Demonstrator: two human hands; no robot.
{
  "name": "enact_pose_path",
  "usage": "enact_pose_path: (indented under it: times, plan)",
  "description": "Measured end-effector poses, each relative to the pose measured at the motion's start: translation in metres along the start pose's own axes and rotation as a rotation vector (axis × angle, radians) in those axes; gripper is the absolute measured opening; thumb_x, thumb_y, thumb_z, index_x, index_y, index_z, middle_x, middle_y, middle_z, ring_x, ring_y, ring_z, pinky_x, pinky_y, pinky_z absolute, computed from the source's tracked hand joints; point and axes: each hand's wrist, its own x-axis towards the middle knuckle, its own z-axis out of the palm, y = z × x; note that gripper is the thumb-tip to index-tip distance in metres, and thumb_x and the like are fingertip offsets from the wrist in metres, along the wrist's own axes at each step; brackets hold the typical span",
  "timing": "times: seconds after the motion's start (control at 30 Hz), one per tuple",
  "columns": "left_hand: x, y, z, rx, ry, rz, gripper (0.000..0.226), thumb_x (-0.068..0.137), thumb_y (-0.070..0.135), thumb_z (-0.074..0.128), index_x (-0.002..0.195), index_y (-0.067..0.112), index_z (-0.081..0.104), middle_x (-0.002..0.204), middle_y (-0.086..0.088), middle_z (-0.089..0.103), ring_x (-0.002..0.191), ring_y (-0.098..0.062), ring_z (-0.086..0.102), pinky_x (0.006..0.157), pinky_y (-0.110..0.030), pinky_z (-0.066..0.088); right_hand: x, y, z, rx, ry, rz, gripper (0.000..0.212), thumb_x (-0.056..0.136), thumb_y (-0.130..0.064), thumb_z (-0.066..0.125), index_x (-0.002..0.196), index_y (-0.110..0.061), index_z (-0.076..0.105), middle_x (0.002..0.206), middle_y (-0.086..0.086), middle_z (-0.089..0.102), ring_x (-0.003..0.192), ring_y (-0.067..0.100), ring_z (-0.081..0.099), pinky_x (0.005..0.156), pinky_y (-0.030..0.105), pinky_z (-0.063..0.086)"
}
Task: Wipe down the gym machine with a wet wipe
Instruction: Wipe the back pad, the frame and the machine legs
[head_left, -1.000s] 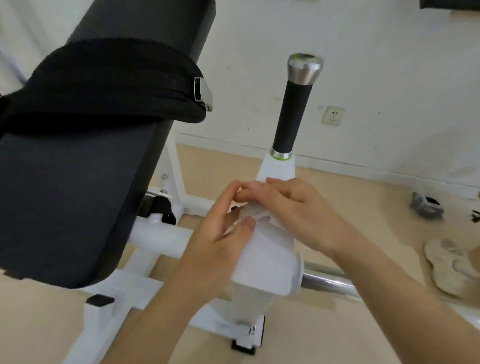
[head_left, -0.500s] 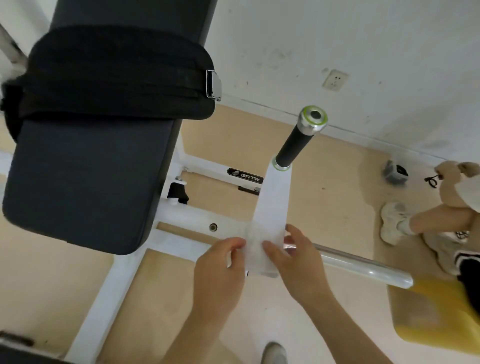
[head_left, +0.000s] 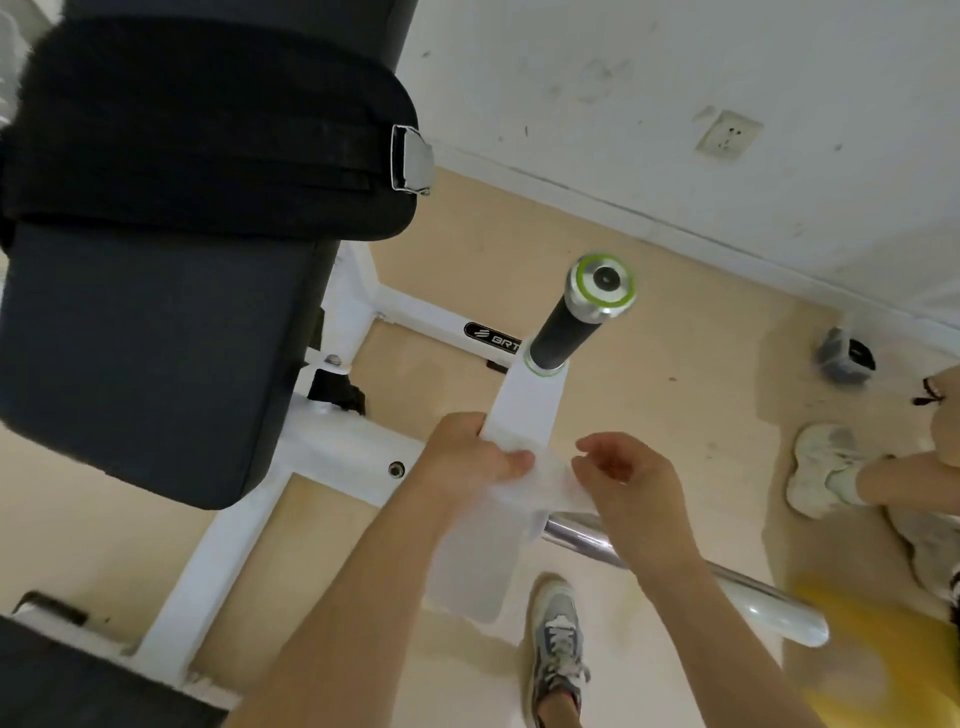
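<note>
Together — left hand (head_left: 467, 457), right hand (head_left: 628, 473) hold wet wipe (head_left: 545, 480).

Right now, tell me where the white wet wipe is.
Head view, centre: the white wet wipe lies across the flat white machine post, below the black handle grip, pinched by the left hand, the right hand at its other end.

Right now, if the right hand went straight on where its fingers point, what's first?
Probably the wet wipe on the white post; the right hand curls toward it, though depth is unclear.
</note>
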Motion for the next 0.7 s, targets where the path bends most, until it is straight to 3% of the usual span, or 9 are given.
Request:
enact_pose_path:
  times: [0.07,0.17,0.23,0.3,0.37,0.43,0.57,0.63,0.7]
  plan:
    - [0.010,0.012,0.003,0.029,0.039,-0.021,0.022,0.074,0.005,0.079,0.093,0.008,0.069,0.092,-0.008,0.074,0.083,-0.024,0.070,0.079,-0.035,0.056,0.001,-0.007,-0.003,-0.096,0.093,-0.153,0.018,0.084,-0.008,0.064,0.090,-0.025,0.064,0.088,-0.005,0.060,0.077,0.004,0.057,0.067,0.007,0.039]
    - [0.005,0.007,0.018,0.166,0.191,0.100,0.037,0.076,0.015,0.075,0.111,0.017,0.062,0.101,0.001,0.069,0.095,-0.021,0.066,0.086,-0.036,0.053,-0.006,-0.010,-0.004,-0.116,0.027,-0.320,0.022,0.085,-0.012,0.062,0.101,-0.028,0.062,0.097,-0.012,0.054,0.087,-0.003,0.053,0.068,0.008,0.040]
    - [-0.011,-0.015,0.030,0.541,0.374,0.299,0.046,0.090,0.017,0.059,0.134,0.016,0.047,0.121,-0.002,0.062,0.111,-0.021,0.059,0.090,-0.032,0.049,-0.011,-0.006,0.000,-0.170,-0.043,-0.392,0.027,0.088,-0.014,0.061,0.112,-0.026,0.062,0.107,-0.016,0.053,0.090,-0.003,0.053,0.073,0.012,0.043]
    - [-0.023,-0.041,0.040,0.957,0.501,0.484,0.055,0.096,0.023,0.043,0.147,0.008,0.032,0.147,-0.012,0.043,0.134,-0.025,0.043,0.103,-0.039,0.044,-0.014,0.001,0.005,-0.249,-0.126,-0.470,0.032,0.091,-0.016,0.055,0.122,-0.023,0.060,0.118,-0.013,0.052,0.096,0.002,0.055,0.082,0.018,0.047]
    - [-0.031,-0.056,0.052,1.121,0.478,0.484,0.061,0.098,0.032,0.032,0.151,0.005,0.022,0.159,-0.014,0.020,0.147,-0.027,0.018,0.115,-0.044,0.027,-0.018,0.004,0.009,-0.351,-0.228,-0.517,0.039,0.094,-0.022,0.043,0.131,-0.020,0.055,0.131,-0.007,0.046,0.101,0.008,0.058,0.087,0.020,0.050]
    - [-0.035,-0.062,0.063,1.229,0.466,0.459,0.064,0.099,0.037,0.028,0.152,0.003,0.019,0.161,-0.014,0.009,0.149,-0.029,0.006,0.116,-0.046,0.016,-0.018,0.008,0.006,-0.417,-0.261,-0.521,0.046,0.094,-0.026,0.033,0.134,-0.018,0.054,0.137,-0.004,0.044,0.107,0.012,0.059,0.089,0.024,0.053]
    - [-0.012,-0.034,0.065,1.193,0.545,0.391,0.074,0.091,0.030,0.048,0.151,-0.001,0.018,0.159,-0.018,0.015,0.147,-0.031,0.015,0.117,-0.048,0.025,-0.007,0.016,-0.008,-0.406,-0.176,-0.473,0.045,0.089,-0.005,0.057,0.132,-0.017,0.056,0.137,0.002,0.050,0.122,0.019,0.052,0.096,0.024,0.042]
    - [0.008,-0.015,0.069,1.103,0.608,0.329,0.072,0.087,0.020,0.050,0.150,-0.003,0.021,0.157,-0.020,0.019,0.146,-0.031,0.019,0.115,-0.048,0.029,-0.002,0.016,-0.012,-0.315,-0.206,-0.368,0.052,0.089,-0.003,0.055,0.138,-0.021,0.050,0.140,-0.007,0.044,0.124,0.011,0.047,0.099,0.024,0.044]
    - [0.015,-0.011,0.077,1.062,0.643,0.333,0.066,0.088,0.016,0.042,0.149,-0.004,0.023,0.157,-0.021,0.019,0.146,-0.032,0.020,0.116,-0.048,0.027,0.001,0.008,-0.014,-0.147,-0.205,-0.197,0.053,0.089,-0.001,0.051,0.136,-0.025,0.051,0.135,-0.014,0.046,0.118,0.005,0.050,0.095,0.034,0.051]
